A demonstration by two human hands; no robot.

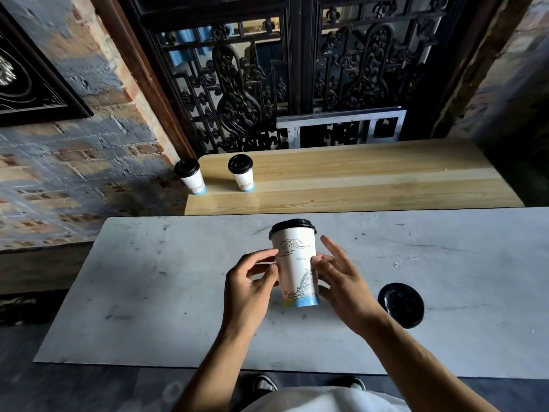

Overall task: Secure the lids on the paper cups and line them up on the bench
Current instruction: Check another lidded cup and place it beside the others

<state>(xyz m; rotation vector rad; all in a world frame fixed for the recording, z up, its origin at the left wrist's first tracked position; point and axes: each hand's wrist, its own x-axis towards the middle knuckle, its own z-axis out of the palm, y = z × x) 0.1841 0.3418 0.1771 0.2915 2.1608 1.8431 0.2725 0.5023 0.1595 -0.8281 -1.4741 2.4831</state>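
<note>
Centrally, lidded paper cup (297, 269) upright over white table (148, 292); left hand (249, 286) fingertips pinch its side, right hand (341, 283) splayed, touching; spare lid (401, 304) lower right; two lidded cups (215, 175) on bench (371, 179), upper left

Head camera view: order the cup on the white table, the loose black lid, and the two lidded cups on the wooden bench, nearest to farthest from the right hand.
1. Cup on the white table, touching the right hand.
2. Loose black lid, to its right.
3. Right bench cup, beyond.
4. Left bench cup, at the bench's end.
</note>
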